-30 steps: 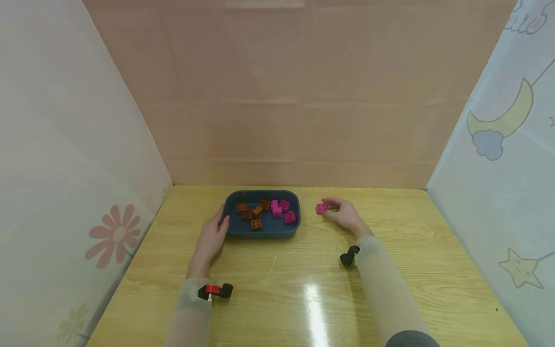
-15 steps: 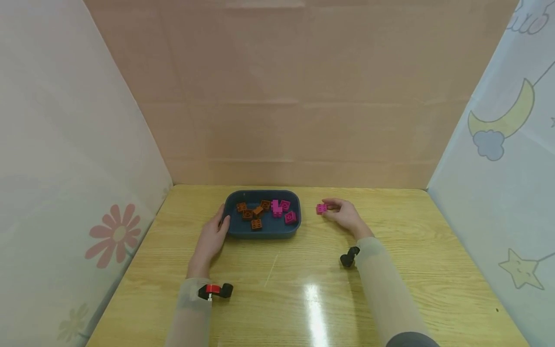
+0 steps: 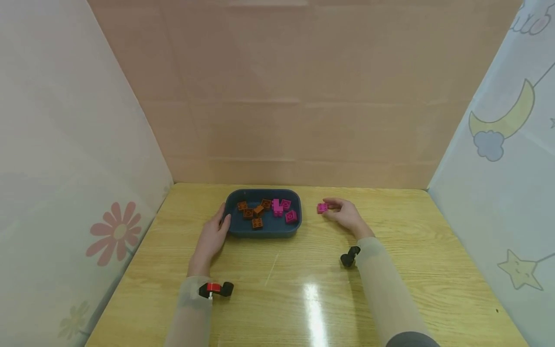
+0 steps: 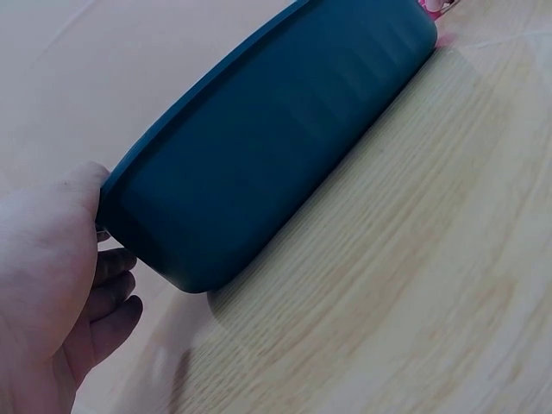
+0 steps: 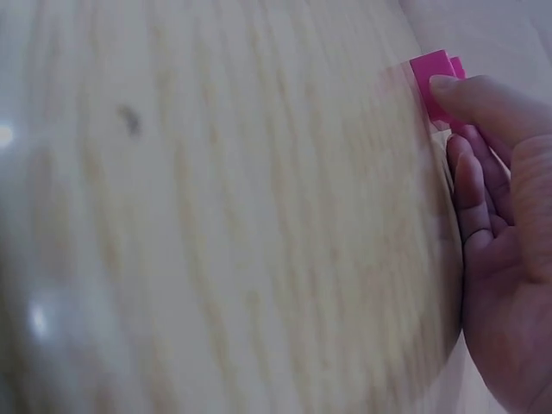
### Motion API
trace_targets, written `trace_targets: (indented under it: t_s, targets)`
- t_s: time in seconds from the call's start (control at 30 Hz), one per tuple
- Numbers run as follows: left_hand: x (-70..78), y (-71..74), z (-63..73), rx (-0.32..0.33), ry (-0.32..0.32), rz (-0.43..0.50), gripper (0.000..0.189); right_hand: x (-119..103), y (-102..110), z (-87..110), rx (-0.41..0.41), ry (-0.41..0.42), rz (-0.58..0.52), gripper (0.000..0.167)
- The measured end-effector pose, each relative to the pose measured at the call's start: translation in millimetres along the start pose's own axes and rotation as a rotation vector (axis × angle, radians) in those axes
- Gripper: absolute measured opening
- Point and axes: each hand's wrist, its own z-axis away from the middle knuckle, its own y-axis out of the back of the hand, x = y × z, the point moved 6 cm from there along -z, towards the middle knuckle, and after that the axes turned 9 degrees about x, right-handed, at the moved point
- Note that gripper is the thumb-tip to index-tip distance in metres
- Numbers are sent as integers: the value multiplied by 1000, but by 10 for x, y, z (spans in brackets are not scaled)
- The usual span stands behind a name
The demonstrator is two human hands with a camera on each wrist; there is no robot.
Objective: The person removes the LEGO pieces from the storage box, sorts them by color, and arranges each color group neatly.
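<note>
My left hand (image 3: 213, 236) grips the left end of a dark blue tray (image 3: 264, 234), with the thumb at its rim. The left wrist view shows the tray's outer wall (image 4: 250, 155) and the other fingers curled beside its end. Orange-brown toy bricks (image 3: 257, 223) lie in the tray's left half and pink toy bricks (image 3: 291, 217) in its right half. To the right of the tray, my right hand (image 3: 346, 217) pinches a pink toy brick (image 3: 322, 208) between thumb and fingers. The right wrist view shows this brick (image 5: 435, 78) at the table surface, studs facing away from the camera.
The wooden table (image 3: 286, 289) runs back to a brown paper-like wall (image 3: 277, 96). Pale printed panels, one with a flower (image 3: 119, 233) and one with a moon (image 3: 507, 113), stand at the left and right.
Both hands keep their places and their holds. Only a very slight shift of the whole head view shows; the tray and bricks stay put.
</note>
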Motion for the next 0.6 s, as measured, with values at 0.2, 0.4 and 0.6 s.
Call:
trace_targets:
  t_s: [0.2, 0.4, 0.6]
  targets:
    - [10, 14, 15, -4, 2, -5, 67, 18, 43, 28, -36, -6, -48, 62]
    - [21, 15, 27, -12, 14, 5, 66, 3, 126, 109, -37, -6, -56, 66]
    - [35, 22, 31, -20, 27, 22, 64, -50, 158, 176, 53, 14, -103, 61]
